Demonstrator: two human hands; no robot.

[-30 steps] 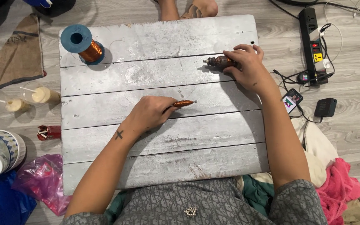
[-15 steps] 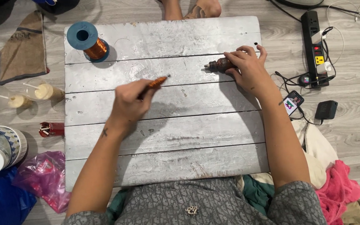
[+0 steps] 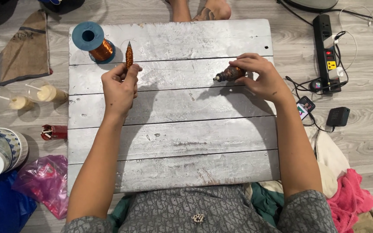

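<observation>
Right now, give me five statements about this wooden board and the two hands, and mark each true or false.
1. The left hand holds a copper-wound spindle upright. True.
2. The right hand is empty. False: it grips a small dark tool with its tip pointing left.
3. The blue spool of copper wire stands at the far left corner of the grey board. True.
4. The power strip lies on the board. False: it lies on the floor to the right of the board.
5. The two hands touch each other. False: they are apart, with bare board between them.
</observation>
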